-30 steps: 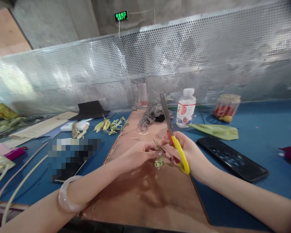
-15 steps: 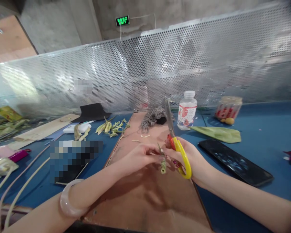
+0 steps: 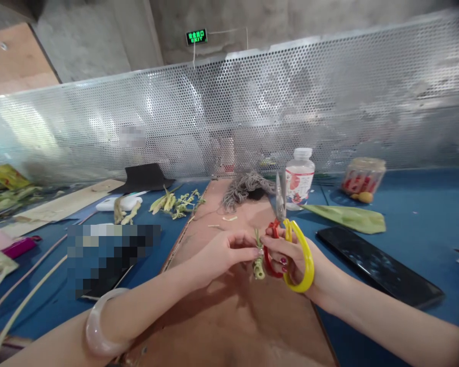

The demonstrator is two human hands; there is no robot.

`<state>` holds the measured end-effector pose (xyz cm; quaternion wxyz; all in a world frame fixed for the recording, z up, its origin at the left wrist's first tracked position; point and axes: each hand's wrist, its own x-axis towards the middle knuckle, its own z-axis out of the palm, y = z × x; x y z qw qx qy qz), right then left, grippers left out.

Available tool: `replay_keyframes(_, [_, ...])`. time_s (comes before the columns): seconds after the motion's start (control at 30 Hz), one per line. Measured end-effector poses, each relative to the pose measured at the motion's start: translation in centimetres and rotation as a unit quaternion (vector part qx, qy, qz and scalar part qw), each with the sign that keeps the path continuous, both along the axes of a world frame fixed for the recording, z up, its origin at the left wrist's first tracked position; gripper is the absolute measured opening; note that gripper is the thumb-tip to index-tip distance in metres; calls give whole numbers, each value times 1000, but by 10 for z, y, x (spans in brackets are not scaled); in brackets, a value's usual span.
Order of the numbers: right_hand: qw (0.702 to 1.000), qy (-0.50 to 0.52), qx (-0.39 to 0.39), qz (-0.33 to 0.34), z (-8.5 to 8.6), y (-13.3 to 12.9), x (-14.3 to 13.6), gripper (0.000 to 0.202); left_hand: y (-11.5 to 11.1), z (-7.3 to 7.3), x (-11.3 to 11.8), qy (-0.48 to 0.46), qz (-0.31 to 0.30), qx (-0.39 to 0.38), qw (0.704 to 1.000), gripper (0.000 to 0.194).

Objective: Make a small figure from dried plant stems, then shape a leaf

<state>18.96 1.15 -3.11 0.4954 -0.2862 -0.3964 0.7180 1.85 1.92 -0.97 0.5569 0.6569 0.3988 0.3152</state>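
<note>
My left hand [image 3: 231, 253], with a pale bangle [image 3: 99, 321] on its wrist, is closed in a pinch. Between its thumb and finger is a small green braided piece of plant [image 3: 258, 267], with a hollow lower end and thin strands sticking up. My right hand [image 3: 304, 250] is closed around scissors [image 3: 301, 255] with one red and one yellow handle loop. The scissor blades point up and away, slightly parted. Right fingertips come close to the top of the green piece; whether they touch it I cannot tell.
A brown board [image 3: 229, 316] lies on the blue table under my hands, with grey cord [image 3: 245, 188] at its far end. At right are a plastic bottle [image 3: 300, 178], a jar [image 3: 363, 176], a leaf [image 3: 348, 218] and a phone [image 3: 378, 265]. Leaf scraps [image 3: 178, 202] lie at left.
The scissors have turned in my right hand: the handle loops now stand further apart, and the blades have swung right. My left hand still pinches the green piece. The view has shifted slightly.
</note>
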Motion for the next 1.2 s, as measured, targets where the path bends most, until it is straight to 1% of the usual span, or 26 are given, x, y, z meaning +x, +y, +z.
replay_keyframes(0.1, [1000, 4, -14, -3, 7, -3, -1, 27, 0, -2, 0, -15, 19, -6, 1000, 7])
replay_keyframes(0.23, [1000, -13, 20, -4, 12, -4, -1, 26, 0, -2, -1, -18, 32, 2, 999, 6])
replay_keyframes(0.33, [998, -23, 44, -27, 8, -3, -2, 26, -2, 1, 0, -19, 40, 4, 999, 6])
replay_keyframes(0.47, [994, -51, 55, -83, -1, 0, -1, 34, -2, 2, 0, -23, 53, 15, 998, 9])
replay_keyframes(0.57, [991, -87, 66, -82, -4, 0, -2, 35, 0, 1, -1, -43, 54, 14, 998, 13])
replay_keyframes(0.67, [984, -133, 92, -80, 1, -4, -3, 40, 1, -1, -2, -64, 41, 1, 997, 11])
replay_keyframes(0.77, [978, -156, 91, -100, 9, -10, -6, 49, 0, -2, -3, -43, 42, 15, 998, 9])
replay_keyframes(0.83, [977, -161, 87, -107, 13, -12, -6, 50, -1, -2, -3, -30, 40, 17, 999, 10])
replay_keyframes(0.93, [974, -164, 103, -114, 11, -9, -6, 48, -2, -3, -3, -13, 52, 12, 998, 13])
replay_keyframes(1.07, [974, -143, 132, -120, 6, -4, -5, 48, -2, 0, -2, 9, 57, 22, 998, 11])
replay_keyframes(1.2, [977, -140, 84, -140, 9, -8, -8, 47, -3, 5, -1, 0, 52, 13, 999, 13])
